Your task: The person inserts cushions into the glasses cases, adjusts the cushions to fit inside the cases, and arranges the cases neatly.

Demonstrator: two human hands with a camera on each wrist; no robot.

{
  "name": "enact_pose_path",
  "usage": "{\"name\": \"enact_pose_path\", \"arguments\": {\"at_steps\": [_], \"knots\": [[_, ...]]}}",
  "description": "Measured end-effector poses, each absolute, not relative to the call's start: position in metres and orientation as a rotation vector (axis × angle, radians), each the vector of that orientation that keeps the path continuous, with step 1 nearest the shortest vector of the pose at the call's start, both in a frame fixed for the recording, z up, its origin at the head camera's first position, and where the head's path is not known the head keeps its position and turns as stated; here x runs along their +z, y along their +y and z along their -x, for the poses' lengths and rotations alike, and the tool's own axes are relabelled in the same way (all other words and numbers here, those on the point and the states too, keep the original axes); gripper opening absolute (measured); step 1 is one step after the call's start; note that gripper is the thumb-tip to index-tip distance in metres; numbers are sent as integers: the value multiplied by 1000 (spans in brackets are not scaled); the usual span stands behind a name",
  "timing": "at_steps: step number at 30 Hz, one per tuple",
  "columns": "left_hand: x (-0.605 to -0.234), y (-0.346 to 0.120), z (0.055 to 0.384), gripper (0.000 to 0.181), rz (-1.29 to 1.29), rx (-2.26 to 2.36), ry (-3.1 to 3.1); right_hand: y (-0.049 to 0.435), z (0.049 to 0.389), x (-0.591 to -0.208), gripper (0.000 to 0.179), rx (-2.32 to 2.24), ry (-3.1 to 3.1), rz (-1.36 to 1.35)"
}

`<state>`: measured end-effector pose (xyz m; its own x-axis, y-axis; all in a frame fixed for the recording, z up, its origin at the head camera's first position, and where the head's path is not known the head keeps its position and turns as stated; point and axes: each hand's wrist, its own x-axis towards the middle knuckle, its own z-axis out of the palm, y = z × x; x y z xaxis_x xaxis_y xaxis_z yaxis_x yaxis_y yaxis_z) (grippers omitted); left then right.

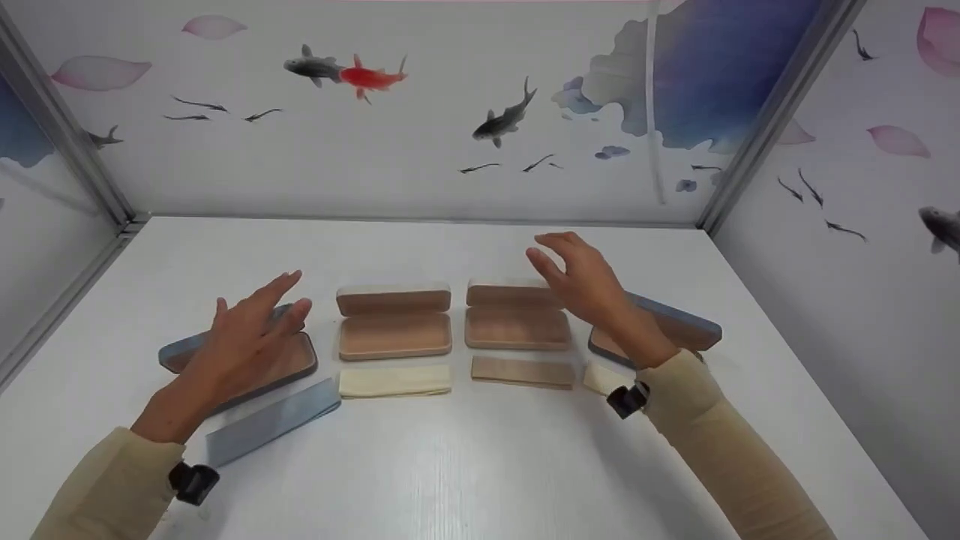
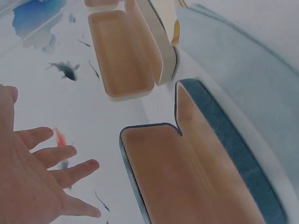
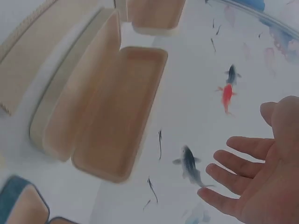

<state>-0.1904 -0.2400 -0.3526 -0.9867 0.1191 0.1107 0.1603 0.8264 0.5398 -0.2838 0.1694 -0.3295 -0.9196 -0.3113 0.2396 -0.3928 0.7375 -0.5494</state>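
Observation:
My left hand point(image 1: 251, 337), fingers spread, is over the left blue glasses case point(image 1: 294, 360), which lies open with a tan lining. In the left wrist view that palm and its fingers point(image 2: 77, 172) hold nothing. My right hand point(image 1: 589, 281) is raised between a cream case point(image 1: 517, 330) and the right blue case point(image 1: 694, 330), fingers loosely bent; the right wrist view shows its fingers point(image 3: 233, 179) free of any object. Another cream case point(image 1: 395, 335) stands open left of centre. My right forearm hides part of the right blue case.
Folded cloths lie in front of the cases: blue point(image 1: 274, 421), pale yellow point(image 1: 395, 381), brown point(image 1: 523, 373) and a cream one point(image 1: 598, 379) partly behind the right wrist. Printed panels point(image 1: 420, 180) wall the white table point(image 1: 420, 465) at the back and sides.

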Motion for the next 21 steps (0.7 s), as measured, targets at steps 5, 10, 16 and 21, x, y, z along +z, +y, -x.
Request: {"name": "enact_pose_path", "arguments": {"at_steps": [5,10,16,21], "knots": [[-354,-248,172,63,194,-1098,-2846,152,275,-338,47,1189,-2718,-603],[-354,-255,156,60,162,-1232,-2788,138,266,-341,45,1380,-2678,-621],[-358,-267,140,59,109,-1359,-2721,123,257,-342,45,1563,-2650,-676],[-365,-274,132,59,53,-1406,-2724,110,250,-344,46,1705,-2669,-641]]}}
